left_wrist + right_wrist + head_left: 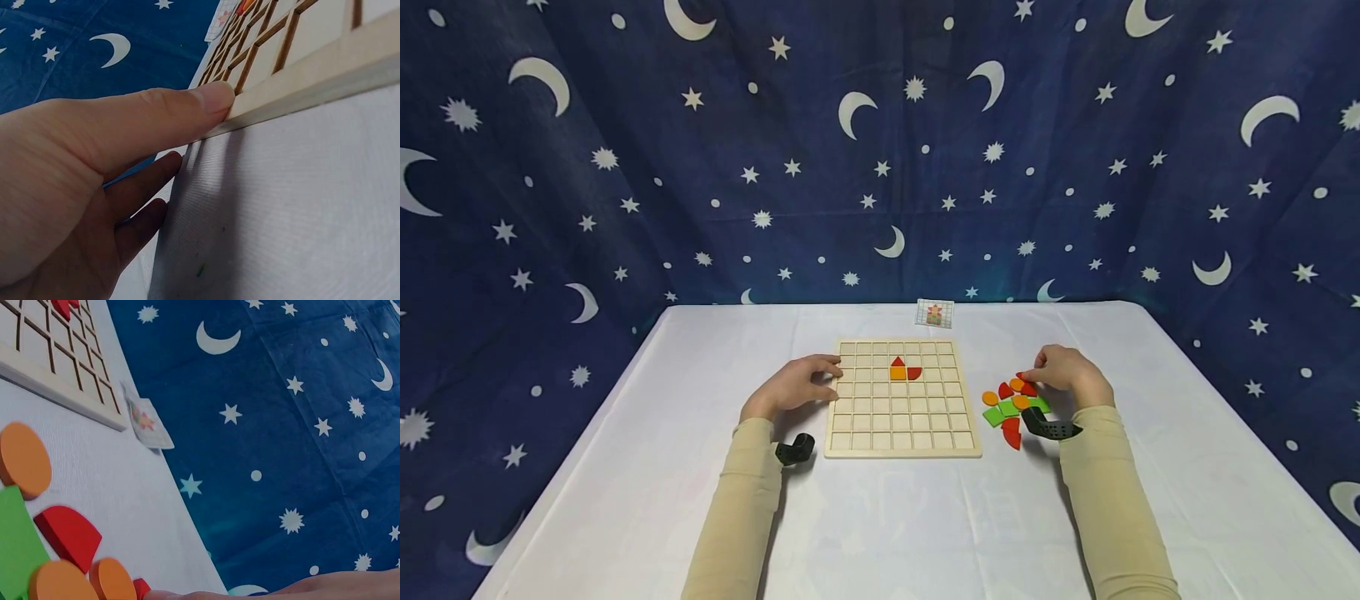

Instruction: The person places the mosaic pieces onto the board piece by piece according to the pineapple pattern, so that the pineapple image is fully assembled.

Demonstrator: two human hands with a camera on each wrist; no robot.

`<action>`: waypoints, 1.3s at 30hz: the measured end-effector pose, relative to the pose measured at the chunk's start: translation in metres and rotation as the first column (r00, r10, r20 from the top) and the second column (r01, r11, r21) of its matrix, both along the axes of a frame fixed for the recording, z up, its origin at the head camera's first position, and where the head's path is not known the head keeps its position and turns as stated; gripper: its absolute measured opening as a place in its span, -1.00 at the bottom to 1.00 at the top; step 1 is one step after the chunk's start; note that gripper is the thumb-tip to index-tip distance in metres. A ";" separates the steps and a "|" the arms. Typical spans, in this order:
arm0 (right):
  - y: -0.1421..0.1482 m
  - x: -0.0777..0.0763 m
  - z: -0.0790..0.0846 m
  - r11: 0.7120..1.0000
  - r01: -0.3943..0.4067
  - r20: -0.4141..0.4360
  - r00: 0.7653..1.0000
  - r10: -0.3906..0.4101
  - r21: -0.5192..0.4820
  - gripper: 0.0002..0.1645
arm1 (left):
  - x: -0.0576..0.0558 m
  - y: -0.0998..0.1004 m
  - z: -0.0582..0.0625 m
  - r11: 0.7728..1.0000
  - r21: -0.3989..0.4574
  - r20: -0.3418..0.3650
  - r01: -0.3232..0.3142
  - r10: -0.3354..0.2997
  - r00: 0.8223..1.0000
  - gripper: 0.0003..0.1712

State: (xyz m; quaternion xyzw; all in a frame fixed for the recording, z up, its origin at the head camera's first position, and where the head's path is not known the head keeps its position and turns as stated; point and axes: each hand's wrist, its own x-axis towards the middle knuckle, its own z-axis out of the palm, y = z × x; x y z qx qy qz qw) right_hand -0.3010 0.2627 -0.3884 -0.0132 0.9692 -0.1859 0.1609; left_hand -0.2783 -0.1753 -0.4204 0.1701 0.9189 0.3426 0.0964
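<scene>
A square wooden grid board (pixel 901 451) lies on the table. In its upper middle sit a red triangle (pixel 898 362), an orange square (pixel 898 374) and a red quarter circle (pixel 914 373). My left hand (pixel 793 385) touches the board's left edge; in the left wrist view its thumb (pixel 215 97) rests on the rim, and the other fingers are loosely bent. Over the far right of a pile of loose pieces, my right hand (pixel 1063 368) pinches a red piece (pixel 142 587), its shape mostly hidden by the fingertips.
Right of the board lie orange circles (pixel 990 398), green pieces (pixel 993 416) and red quarter circles (pixel 1012 433), some overlapping. A small pattern card (pixel 935 313) is at the table's far edge. Behind hangs a dark blue curtain (pixel 880 167) with moons and stars.
</scene>
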 end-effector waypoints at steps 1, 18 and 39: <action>0.000 -0.001 -0.001 1.000 0.005 0.000 1.000 -0.005 0.003 -0.60 | 0.000 0.000 0.000 1.000 0.001 0.000 -0.001 0.001 1.000 -0.55; -0.031 -0.023 -0.027 0.995 -0.034 -0.101 0.995 0.025 -0.090 -0.52 | -0.001 -0.001 -0.003 1.000 0.003 -0.006 0.008 -0.008 1.000 -0.54; -0.088 -0.019 -0.023 0.926 -0.331 -0.311 0.913 0.265 -0.181 -0.63 | -0.002 -0.003 -0.003 1.000 0.009 -0.005 0.009 -0.009 1.000 -0.54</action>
